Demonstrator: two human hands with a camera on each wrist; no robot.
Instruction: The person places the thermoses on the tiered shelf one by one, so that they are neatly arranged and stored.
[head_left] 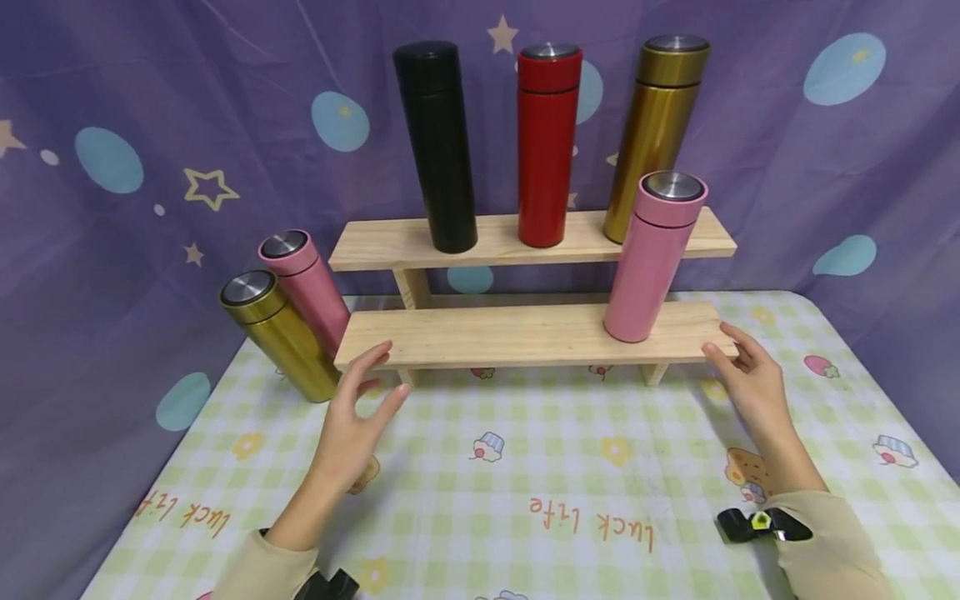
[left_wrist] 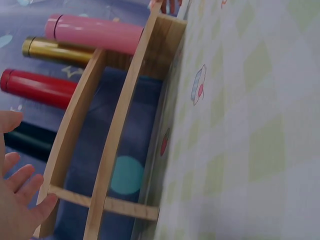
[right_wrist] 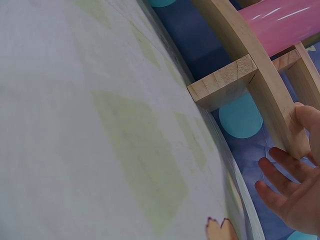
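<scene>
A two-tier wooden shelf (head_left: 487,335) stands on the table. My right hand (head_left: 759,390) pinches the right end of its lower board, thumb and index finger at the corner; the other fingers spread below in the right wrist view. By the lower board's left front corner is my left hand (head_left: 352,429), fingers spread from the thumb and nothing held. On the lower board, toward the right, stands a pink thermos bottle (head_left: 651,258). The upper board carries a black thermos bottle (head_left: 441,154), a red one (head_left: 549,150) and a tall gold one (head_left: 654,142).
Left of the shelf stand a shorter gold thermos bottle (head_left: 288,342) and another pink thermos bottle (head_left: 311,287), close to the lower board's end. A green checked tablecloth (head_left: 555,467) covers the table. Behind hangs a purple curtain (head_left: 247,100) with stars and blue spots.
</scene>
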